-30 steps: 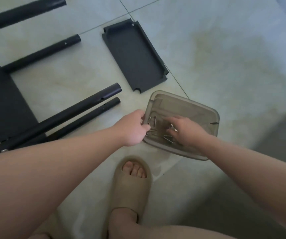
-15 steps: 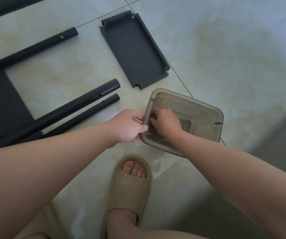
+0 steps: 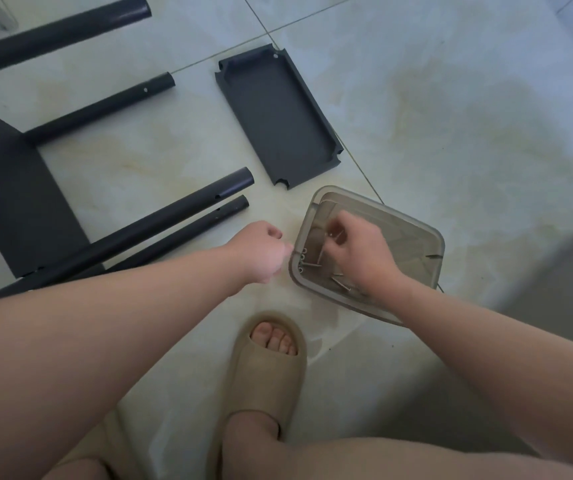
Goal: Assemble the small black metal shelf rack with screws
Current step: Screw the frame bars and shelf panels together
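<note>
A clear brownish plastic container (image 3: 413, 237) on the tiled floor holds several loose silver screws (image 3: 342, 284). My right hand (image 3: 361, 254) is inside it, fingertips pinching a screw near the far left corner. My left hand (image 3: 261, 251) hovers just left of the container's rim, fingers curled tight as round something small that I cannot see. A small black metal shelf tray (image 3: 278, 116) lies beyond the container. Two black tubes (image 3: 160, 226) with screw holes lie side by side to the left, joined to a black panel (image 3: 11, 188).
Another black tube (image 3: 101, 105) runs from the panel, and a thicker one (image 3: 53, 32) lies at the top left. My foot in a beige slipper (image 3: 267, 368) stands just below the container. Bare tiles stretch to the right; a grey surface (image 3: 562, 299) edges in.
My left hand let go of the container's edge, took a screw from my right hand and drew back into a fist. My right hand moved back into the container, pinching another screw.
</note>
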Motion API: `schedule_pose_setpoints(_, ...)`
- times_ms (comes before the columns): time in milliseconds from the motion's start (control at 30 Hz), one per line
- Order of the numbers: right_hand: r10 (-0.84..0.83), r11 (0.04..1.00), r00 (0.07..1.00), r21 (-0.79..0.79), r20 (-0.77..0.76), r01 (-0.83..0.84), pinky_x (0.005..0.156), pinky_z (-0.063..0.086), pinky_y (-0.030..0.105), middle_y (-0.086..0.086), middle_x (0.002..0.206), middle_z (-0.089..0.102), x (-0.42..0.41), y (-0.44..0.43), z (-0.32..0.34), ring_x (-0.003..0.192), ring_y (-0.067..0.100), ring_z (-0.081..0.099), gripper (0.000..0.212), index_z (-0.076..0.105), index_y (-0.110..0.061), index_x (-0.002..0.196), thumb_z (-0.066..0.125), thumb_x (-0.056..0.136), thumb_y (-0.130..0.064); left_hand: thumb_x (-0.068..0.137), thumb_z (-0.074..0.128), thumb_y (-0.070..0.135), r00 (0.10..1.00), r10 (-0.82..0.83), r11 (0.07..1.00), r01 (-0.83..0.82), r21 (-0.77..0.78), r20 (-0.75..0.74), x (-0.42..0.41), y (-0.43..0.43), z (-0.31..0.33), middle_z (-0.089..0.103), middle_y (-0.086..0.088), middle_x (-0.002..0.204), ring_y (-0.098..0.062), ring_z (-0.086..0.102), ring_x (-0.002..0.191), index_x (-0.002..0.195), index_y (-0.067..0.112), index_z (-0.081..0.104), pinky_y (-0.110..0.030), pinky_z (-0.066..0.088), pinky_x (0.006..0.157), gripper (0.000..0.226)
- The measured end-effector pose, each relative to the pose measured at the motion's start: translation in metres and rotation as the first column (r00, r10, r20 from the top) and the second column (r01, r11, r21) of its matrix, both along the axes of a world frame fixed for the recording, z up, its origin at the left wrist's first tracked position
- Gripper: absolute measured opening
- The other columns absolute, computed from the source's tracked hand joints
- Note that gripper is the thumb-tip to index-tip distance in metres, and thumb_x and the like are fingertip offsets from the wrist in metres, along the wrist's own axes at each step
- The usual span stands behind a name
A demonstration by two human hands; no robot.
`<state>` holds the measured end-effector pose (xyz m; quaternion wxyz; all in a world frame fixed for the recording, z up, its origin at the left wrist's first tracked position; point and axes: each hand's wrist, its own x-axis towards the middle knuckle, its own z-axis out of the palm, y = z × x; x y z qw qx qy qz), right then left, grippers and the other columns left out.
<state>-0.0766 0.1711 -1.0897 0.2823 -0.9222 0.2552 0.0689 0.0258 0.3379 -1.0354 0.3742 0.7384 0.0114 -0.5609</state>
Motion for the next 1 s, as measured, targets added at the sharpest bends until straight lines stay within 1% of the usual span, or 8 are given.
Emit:
schedule_pose_setpoints(67, -0.038, 0.994, 0.996, 0.109, 0.084, 0.029, 0.073, 0.054, 0.037, -0.006, 0.083, 0.063, 0.003, 0.003, 0.027, 0.077, 0.018, 0.058, 0.011, 0.063, -0.017, 0.092, 0.068, 0.087, -0.009, 0.104, 0.049, 0.021, 0.999, 0.043, 0.999, -0.044, 0.026, 0.006, 0.008, 0.004, 0.013, 0.06, -0.006, 0.106, -0.026, 0.065, 0.084, 0.107, 0.021, 0.053, -0.034, 0.052, 0.079, 0.005)
schedule_pose_setpoints(133, -0.069, 0.98, 0.982, 0.198, 0.175, 0.033, 0.065, 0.054, 0.03, -0.007, 0.079, 0.063, 0.01, 0.014, 0.056, 0.074, 0.018, 0.059, 0.013, 0.064, -0.016, 0.091, 0.067, 0.086, -0.004, 0.105, 0.047, 0.029, 0.991, 0.13, 0.991, -0.129, 0.026, -0.034, 0.019, 0.013, 0.028, 0.065, -0.002, 0.104, -0.016, 0.07, 0.082, 0.105, 0.02, 0.055, -0.031, 0.057, 0.077, 0.012)
schedule_pose_setpoints(233, -0.031, 0.968, 0.954, 0.245, 0.299, -0.045, 0.063, 0.047, 0.013, -0.007, 0.08, 0.066, 0.032, 0.045, 0.097, 0.074, 0.012, 0.061, 0.014, 0.066, -0.017, 0.092, 0.069, 0.087, -0.004, 0.103, 0.048, 0.042, 0.939, 0.318, 0.944, -0.327, -0.053, -0.129, 0.038, 0.037, 0.051, 0.07, -0.008, 0.109, -0.022, 0.073, 0.088, 0.116, 0.012, 0.059, -0.033, 0.058, 0.071, 0.035)
schedule_pose_setpoints(400, 0.179, 0.94, 0.876, 0.184, 0.448, -0.286, 0.075, 0.053, 0.021, 0.002, 0.083, 0.069, 0.071, 0.113, 0.152, 0.076, 0.013, 0.065, 0.01, 0.072, -0.006, 0.094, 0.076, 0.085, -0.001, 0.105, 0.035, 0.052, 0.848, 0.465, 0.847, -0.51, -0.149, -0.256, 0.072, 0.095, 0.092, 0.076, -0.013, 0.094, -0.025, 0.074, 0.08, 0.103, 0.003, 0.068, -0.034, 0.057, 0.071, 0.059)
schedule_pose_setpoints(500, 0.356, 0.897, 0.803, 0.067, 0.477, -0.437, 0.075, 0.045, 0.013, -0.001, 0.084, 0.063, 0.088, 0.154, 0.176, 0.078, 0.011, 0.061, 0.012, 0.075, -0.008, 0.097, 0.078, 0.086, -0.006, 0.105, 0.03, 0.055, 0.816, 0.476, 0.813, -0.55, -0.19, -0.328, 0.084, 0.139, 0.113, 0.075, -0.015, 0.094, -0.027, 0.075, 0.079, 0.112, 0.0, 0.066, -0.033, 0.059, 0.067, 0.066)
schedule_pose_setpoints(633, 0.452, 0.841, 0.755, 0.055, 0.474, -0.538, 0.081, 0.047, 0.023, 0.002, 0.088, 0.065, 0.104, 0.208, 0.196, 0.087, 0.018, 0.062, 0.015, 0.076, -0.01, 0.104, 0.076, 0.09, -0.015, 0.105, 0.026, 0.057, 0.8, 0.43, 0.812, -0.545, -0.207, -0.418, 0.092, 0.195, 0.129, 0.071, -0.011, 0.09, -0.023, 0.073, 0.074, 0.115, 0.002, 0.066, -0.033, 0.057, 0.071, 0.069)
schedule_pose_setpoints(800, 0.44, 0.836, 0.76, 0.09, 0.479, -0.541, 0.086, 0.049, 0.022, -0.002, 0.094, 0.069, 0.118, 0.247, 0.196, 0.091, 0.01, 0.062, 0.013, 0.074, -0.014, 0.106, 0.064, 0.098, -0.016, 0.099, 0.042, 0.009, 0.797, 0.471, 0.811, -0.56, -0.171, -0.378, 0.094, 0.25, 0.131, 0.066, -0.009, 0.086, -0.016, 0.069, 0.063, 0.103, 0.001, 0.066, -0.02, 0.052, 0.052, 0.026)
schedule_pose_setpoints(1000, 0.632, 0.764, 0.767, 0.077, 0.115, -0.641, 0.094, 0.044, 0.025, -0.009, 0.111, 0.062, 0.136, 0.263, 0.156, 0.107, 0.009, 0.056, 0.027, 0.064, -0.022, 0.124, 0.061, 0.098, -0.031, 0.097, 0.025, -0.011, 0.709, 0.673, 0.687, -0.705, -0.178, -0.21, 0.099, 0.288, 0.087, 0.067, -0.011, 0.099, -0.015, 0.07, 0.084, 0.103, 0.004, 0.062, -0.022, 0.055, 0.066, 0.041)
